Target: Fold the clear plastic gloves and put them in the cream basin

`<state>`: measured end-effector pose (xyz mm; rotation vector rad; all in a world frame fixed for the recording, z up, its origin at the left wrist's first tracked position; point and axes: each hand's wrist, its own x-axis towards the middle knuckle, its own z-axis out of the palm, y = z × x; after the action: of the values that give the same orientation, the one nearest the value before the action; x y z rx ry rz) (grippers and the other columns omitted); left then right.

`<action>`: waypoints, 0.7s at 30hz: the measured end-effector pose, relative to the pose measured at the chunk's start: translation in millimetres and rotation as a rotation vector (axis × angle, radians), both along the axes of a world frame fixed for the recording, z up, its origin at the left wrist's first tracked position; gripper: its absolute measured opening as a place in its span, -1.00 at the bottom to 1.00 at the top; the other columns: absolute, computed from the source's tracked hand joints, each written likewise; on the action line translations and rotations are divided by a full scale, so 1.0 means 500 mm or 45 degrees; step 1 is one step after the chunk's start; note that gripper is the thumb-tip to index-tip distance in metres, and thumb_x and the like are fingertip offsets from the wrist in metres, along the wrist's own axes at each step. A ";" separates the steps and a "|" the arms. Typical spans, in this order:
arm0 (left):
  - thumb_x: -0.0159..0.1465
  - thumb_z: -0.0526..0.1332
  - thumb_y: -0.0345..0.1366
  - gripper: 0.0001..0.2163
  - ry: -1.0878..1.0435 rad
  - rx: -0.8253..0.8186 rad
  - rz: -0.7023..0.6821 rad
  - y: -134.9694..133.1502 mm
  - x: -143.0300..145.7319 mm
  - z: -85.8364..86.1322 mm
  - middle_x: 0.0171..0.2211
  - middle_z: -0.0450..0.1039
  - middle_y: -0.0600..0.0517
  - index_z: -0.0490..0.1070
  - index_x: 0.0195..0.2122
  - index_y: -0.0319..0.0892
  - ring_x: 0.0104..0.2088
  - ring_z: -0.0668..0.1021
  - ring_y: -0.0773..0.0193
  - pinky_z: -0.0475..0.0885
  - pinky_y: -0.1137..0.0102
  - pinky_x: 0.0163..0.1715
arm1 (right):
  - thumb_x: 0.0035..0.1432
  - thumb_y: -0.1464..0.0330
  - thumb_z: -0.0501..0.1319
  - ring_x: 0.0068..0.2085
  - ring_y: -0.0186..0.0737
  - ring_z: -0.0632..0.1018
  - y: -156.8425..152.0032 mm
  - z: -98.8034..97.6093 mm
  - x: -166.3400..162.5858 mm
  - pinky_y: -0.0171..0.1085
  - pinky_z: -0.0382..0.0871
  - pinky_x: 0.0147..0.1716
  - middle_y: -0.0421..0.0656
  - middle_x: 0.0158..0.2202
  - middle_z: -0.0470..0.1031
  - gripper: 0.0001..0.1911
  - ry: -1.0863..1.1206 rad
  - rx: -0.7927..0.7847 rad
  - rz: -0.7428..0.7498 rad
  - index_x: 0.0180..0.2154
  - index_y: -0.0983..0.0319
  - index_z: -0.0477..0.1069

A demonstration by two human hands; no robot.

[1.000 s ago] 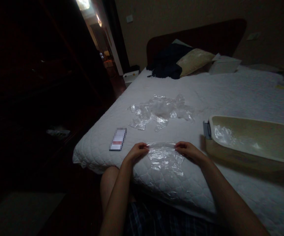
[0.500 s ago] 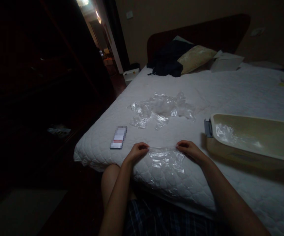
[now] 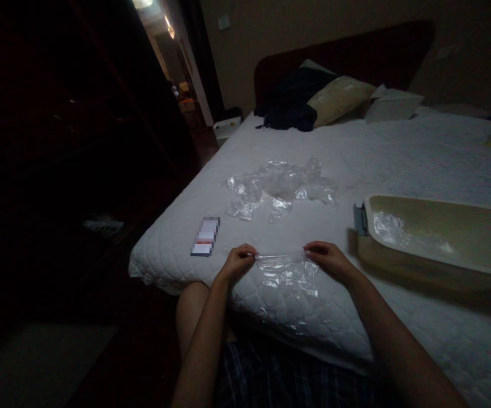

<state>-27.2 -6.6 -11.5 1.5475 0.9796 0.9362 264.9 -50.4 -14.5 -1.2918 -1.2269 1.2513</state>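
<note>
A clear plastic bag (image 3: 288,275) is stretched flat between my two hands at the near edge of the bed. My left hand (image 3: 239,262) pinches its upper left corner, and my right hand (image 3: 329,259) pinches the upper right corner. The top edge runs straight and taut from one hand to the other, while the rest lies over the quilted bedspread. Just beyond, more crumpled clear plastic bags (image 3: 281,187) are spread in a loose heap. A phone (image 3: 205,236) with its screen lit and blurred out lies left of my left hand.
On the right stands an open plastic storage box (image 3: 419,272) with a grey latch and clear plastic inside. Dark clothing (image 3: 290,102), a beige pillow (image 3: 341,99) and a white box (image 3: 393,106) sit by the headboard (image 3: 347,54). The white bedspread (image 3: 177,238) drops off at the left.
Almost nothing differs. Both hands keep their pinch on the plastic bag, and the view has shifted very slightly.
</note>
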 end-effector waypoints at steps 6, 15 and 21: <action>-0.06 0.17 -0.52 -0.85 -0.046 0.017 -0.006 0.000 -0.001 -0.007 -0.40 0.38 0.01 0.49 -0.49 -0.22 -0.33 0.43 0.32 0.28 0.44 -0.31 | -0.18 0.37 0.25 -0.32 -0.26 0.43 0.003 -0.007 0.003 -0.29 0.24 -0.33 -0.16 -0.39 0.44 -0.93 -0.016 0.155 0.074 -0.54 0.24 0.46; -0.04 0.22 -0.46 -0.83 -0.067 -0.024 -0.007 -0.006 0.001 0.003 -0.33 0.36 0.00 0.52 -0.39 -0.20 -0.33 0.41 0.35 0.27 0.49 -0.37 | -0.15 0.39 0.21 -0.32 -0.26 0.43 0.003 -0.004 -0.002 -0.27 0.26 -0.30 -0.14 -0.37 0.43 -0.92 -0.198 0.247 0.124 -0.60 0.25 0.44; -0.04 0.19 -0.48 -0.80 -0.037 0.021 0.011 -0.008 0.001 0.000 -0.34 0.36 0.00 0.52 -0.38 -0.20 -0.32 0.42 0.34 0.27 0.49 -0.39 | -0.09 0.35 0.19 -0.37 -0.28 0.43 0.001 0.003 -0.005 -0.29 0.26 -0.35 -0.17 -0.43 0.44 -0.90 -0.284 0.198 0.093 -0.47 0.25 0.43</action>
<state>-26.9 -10.6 -11.5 1.5405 0.9613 0.9723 262.5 -50.1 -12.8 -1.3073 -1.5115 1.0593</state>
